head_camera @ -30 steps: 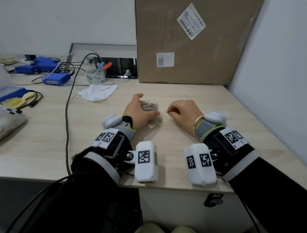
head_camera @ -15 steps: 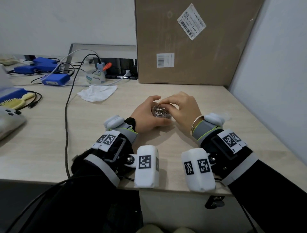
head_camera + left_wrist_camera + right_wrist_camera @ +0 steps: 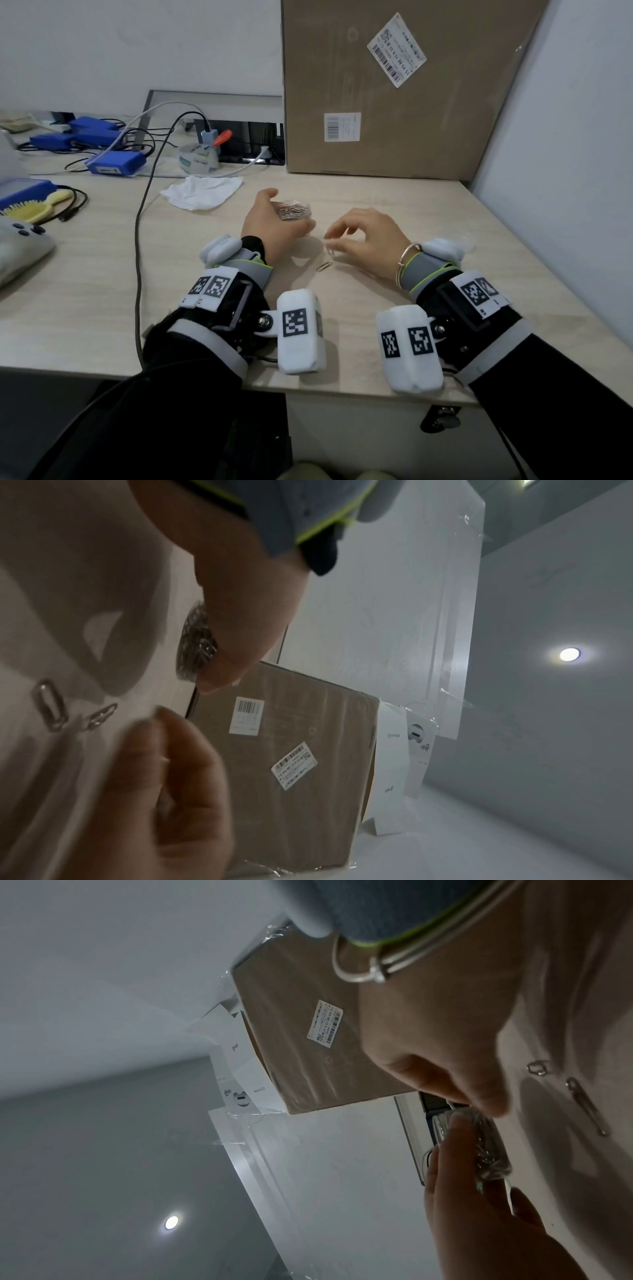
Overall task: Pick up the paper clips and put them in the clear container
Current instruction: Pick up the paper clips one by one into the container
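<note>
The clear container (image 3: 295, 213), filled with paper clips, is held on the tabletop (image 3: 376, 308) by the left hand (image 3: 270, 224), whose thumb and fingers (image 3: 301, 226) are curled round it. The right hand (image 3: 368, 240) is seen just right of it, above the tabletop, its fingers loosely curled and apart, with nothing visibly held. Two loose clips (image 3: 324, 266) are left lying on the tabletop between the hands, one (image 3: 331, 253) just under the right fingertips.
</note>
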A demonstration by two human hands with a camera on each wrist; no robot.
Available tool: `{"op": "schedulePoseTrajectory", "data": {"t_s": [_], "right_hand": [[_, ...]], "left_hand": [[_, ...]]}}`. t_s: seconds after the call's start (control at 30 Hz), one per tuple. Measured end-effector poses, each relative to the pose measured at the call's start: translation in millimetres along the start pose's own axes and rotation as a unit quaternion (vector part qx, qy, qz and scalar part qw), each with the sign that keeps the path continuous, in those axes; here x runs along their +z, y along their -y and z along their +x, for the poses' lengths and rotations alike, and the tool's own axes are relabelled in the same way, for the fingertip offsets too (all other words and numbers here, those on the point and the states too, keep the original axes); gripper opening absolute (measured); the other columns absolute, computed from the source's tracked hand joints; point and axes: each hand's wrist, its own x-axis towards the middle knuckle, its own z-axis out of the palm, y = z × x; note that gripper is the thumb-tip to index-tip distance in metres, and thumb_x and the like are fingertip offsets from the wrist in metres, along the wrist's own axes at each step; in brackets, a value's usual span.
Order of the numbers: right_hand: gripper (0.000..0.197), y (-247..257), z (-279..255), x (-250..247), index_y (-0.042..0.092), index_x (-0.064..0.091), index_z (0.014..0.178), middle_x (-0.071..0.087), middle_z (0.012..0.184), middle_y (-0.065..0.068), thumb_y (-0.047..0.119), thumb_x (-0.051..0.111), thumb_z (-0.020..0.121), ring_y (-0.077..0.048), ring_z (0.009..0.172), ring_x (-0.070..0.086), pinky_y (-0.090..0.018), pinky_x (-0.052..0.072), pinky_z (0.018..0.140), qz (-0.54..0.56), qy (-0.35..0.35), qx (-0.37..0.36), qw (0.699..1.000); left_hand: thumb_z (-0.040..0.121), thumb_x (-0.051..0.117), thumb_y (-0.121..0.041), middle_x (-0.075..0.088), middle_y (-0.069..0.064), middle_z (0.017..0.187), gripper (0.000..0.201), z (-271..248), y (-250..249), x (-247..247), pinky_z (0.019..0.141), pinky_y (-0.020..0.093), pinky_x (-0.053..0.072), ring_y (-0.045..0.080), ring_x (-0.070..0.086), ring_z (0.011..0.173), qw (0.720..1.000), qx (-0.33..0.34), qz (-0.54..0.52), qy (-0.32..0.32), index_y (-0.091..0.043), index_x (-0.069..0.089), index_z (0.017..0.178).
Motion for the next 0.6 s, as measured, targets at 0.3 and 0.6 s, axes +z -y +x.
{"op": "schedulePoseTrajectory", "data": {"t_s": [0.3,0.6], "right_hand": [[0.011,4.0,1.5,9.9,0.017,0.064,0.086,0.061,0.097,-0.006,0.025,0.066,0.08,-0.023,0.097,0.05,-0.042,0.04,0.092,-0.112,0.169,-0.004,0.979],[0.006,-1.6,3.2,2.9,0.006,0.062,0.087,0.067,0.09,-0.011,0.011,0.063,0.083,-0.016,0.078,0.052,-0.019,0.033,0.069,-0.048,0.048,0.028,0.997]], "left_hand": [[0.071,0.079,-0.028,0.052,0.002,0.117,0.085,0.8,-0.4,2.1,0.094,0.026,0.041,0.02,0.053,0.114,0.999,0.007,0.031,0.009,-0.015,0.032,0.141],[0.071,0.078,-0.029,0.053,0.006,0.127,0.085,2.1,1.2,0.6,0.095,0.028,0.043,0.023,0.054,0.116,1.0,-0.004,0.024,-0.005,-0.016,0.032,0.141]]}}
